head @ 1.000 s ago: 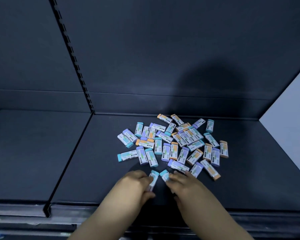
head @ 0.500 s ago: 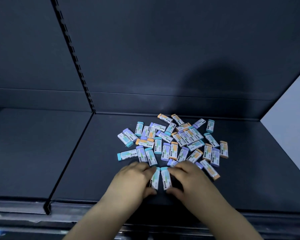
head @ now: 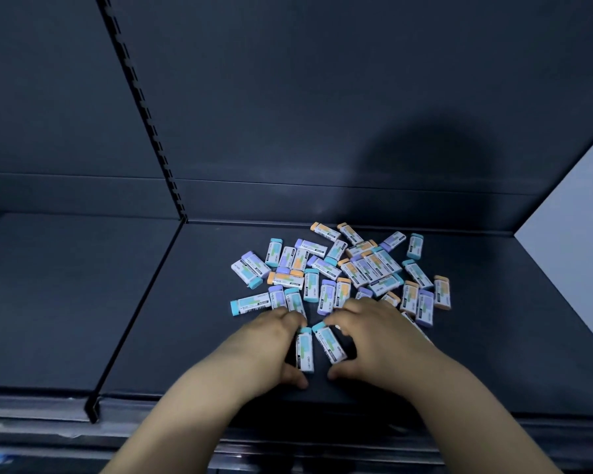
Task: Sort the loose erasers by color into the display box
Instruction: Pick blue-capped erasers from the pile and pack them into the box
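While two teal-capped erasers lie side by side on the dark shelf (head: pixel 185 336), just in front of the pile of erasers (head: pixel 343 268), you have one hand on each. The left teal eraser (head: pixel 304 352) points almost straight toward you. Your left hand (head: pixel 271 343) curls over it, fingertips on its far end and thumb at its near end, in a narrow pinch along its length. The right teal eraser (head: pixel 330 343) is tilted, its far end leaning toward its neighbour. Your right hand (head: pixel 379 336) arches over it, fingers curled onto the far end and thumb drawn in just under the near corner; whether that thumb actually touches cannot be told.

Beyond your knuckles the pile spreads loosely, with teal, purple and orange ends mixed. Most lie flat and some overlap, and your right hand covers a few at the near edge. To the left a slotted upright (head: pixel 144 107) climbs the dark back panel (head: pixel 322 97). A shadow (head: pixel 425 159) falls on that panel, and a pale side panel (head: pixel 569 254) closes the right.
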The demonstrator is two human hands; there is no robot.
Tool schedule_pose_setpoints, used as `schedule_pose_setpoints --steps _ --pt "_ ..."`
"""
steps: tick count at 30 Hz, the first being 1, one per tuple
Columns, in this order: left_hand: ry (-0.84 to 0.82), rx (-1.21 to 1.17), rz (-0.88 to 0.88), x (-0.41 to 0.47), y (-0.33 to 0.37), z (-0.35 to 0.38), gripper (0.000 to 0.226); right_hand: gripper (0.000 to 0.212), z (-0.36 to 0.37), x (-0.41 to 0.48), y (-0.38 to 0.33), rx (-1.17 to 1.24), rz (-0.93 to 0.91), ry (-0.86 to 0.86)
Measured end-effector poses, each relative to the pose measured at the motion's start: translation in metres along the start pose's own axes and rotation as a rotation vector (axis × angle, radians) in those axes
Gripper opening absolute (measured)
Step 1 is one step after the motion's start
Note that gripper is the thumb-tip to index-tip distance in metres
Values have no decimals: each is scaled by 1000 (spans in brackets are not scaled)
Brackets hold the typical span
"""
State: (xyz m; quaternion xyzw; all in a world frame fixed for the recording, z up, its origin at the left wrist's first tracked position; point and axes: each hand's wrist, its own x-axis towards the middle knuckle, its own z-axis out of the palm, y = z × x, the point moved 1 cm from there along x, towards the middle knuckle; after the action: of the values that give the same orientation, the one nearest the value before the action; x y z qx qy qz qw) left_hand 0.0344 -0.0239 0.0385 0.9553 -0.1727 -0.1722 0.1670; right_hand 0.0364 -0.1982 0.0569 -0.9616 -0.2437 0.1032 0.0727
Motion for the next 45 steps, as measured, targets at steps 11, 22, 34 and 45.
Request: schedule_pose_setpoints --steps 11,22,34,45 --pt "-4 -10 1 -5 -5 1 74 84 5 -2 -12 89 86 -36" --pt "64 14 49 -5 -6 -2 63 65 -2 2 -15 199 169 -71" --pt "305 117 131 -30 -37 -26 73 73 -5 -4 -40 265 196 96" --pt "361 64 87 -39 -38 -42 75 72 -23 22 -42 250 56 80"
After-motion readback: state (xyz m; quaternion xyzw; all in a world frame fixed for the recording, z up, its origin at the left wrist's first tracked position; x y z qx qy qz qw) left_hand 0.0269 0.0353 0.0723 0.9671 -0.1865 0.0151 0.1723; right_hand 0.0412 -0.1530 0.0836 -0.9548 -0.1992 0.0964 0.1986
